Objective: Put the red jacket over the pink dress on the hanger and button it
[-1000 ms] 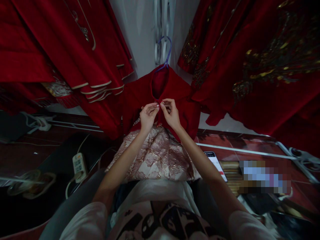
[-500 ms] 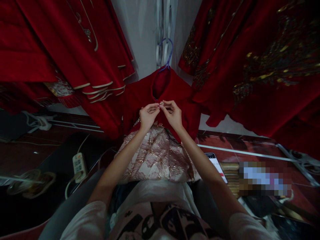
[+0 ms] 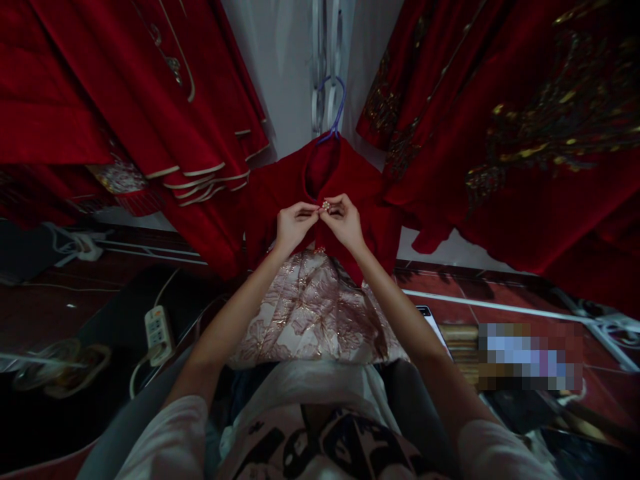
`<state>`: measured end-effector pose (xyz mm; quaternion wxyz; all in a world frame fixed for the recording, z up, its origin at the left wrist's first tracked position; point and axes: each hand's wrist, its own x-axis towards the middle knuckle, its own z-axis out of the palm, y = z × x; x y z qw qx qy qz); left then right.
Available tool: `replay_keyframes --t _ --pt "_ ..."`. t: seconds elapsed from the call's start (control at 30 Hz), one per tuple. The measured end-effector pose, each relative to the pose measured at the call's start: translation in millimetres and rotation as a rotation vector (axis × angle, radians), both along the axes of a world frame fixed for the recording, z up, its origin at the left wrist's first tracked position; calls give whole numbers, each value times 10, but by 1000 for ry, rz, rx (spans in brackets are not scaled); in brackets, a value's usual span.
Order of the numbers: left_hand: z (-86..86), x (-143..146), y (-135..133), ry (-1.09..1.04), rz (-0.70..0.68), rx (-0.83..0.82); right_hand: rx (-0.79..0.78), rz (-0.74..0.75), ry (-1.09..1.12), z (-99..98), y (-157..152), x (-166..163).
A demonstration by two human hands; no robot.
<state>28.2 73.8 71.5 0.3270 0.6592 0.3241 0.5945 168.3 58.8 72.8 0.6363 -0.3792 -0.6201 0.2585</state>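
Note:
A red garment [image 3: 367, 175] hangs in front of me on a purple hanger [image 3: 338, 120], its collar opening facing me. Just below the collar, my right hand [image 3: 346, 223] pinches a small flower-shaped, pearly button [image 3: 326, 205] between thumb and fingers. The fingers of my left hand [image 3: 294, 228] are closed at the garment's front edge, their tips touching or almost touching those of the right; the exact bit of cloth between them is hidden. A second small ornament [image 3: 320, 251] shows lower on the front. Pink-and-gold brocade cloth [image 3: 315, 313] lies over my lap.
Red garments [image 3: 200, 133] hang at left, and embroidered red ones [image 3: 530, 147] at right. A white power strip [image 3: 158, 330] lies on a dark surface to the left. A phone [image 3: 434, 327] rests on the right beside a slatted wooden piece [image 3: 461, 347].
Both hands have shifted slightly, the left a little to the left and the right a little upward. More of the button shows between the right fingers. The right forearm covers more of the phone.

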Motion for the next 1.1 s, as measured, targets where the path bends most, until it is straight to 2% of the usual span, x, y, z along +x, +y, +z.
replay_keyframes --t 0.1,0.23,0.3,0.4,0.53,0.67,0.73,0.87,0.93,1.1 --pt "-69 44 4 -71 -44 -21 -3 6 -22 -97 -16 -10" --pt "-227 67 -26 -269 -125 -187 -71 67 -82 -187 -115 131" --pt "-311 70 -57 -321 -116 -264 -106 96 -51 -176 -167 229" --pt "-409 102 -150 -241 -129 -372 -179 159 41 -107 -227 324" --pt "-452 166 -367 -216 -285 -519 -300 262 156 -56 -286 337" --pt "-461 99 -530 -349 -338 -688 -217 212 166 -103 -373 313" --pt "-492 11 -552 -315 -288 -689 -157 123 87 -127 -447 289" --pt "-570 -155 -541 -241 -91 -558 -80 -128 -167 -153 -605 143" --pt "-579 -200 -537 -281 -34 -507 -116 -118 -219 -180 -636 11" --pt "-539 -236 -481 -287 -47 -496 -162 -17 -181 -302 -502 -314"
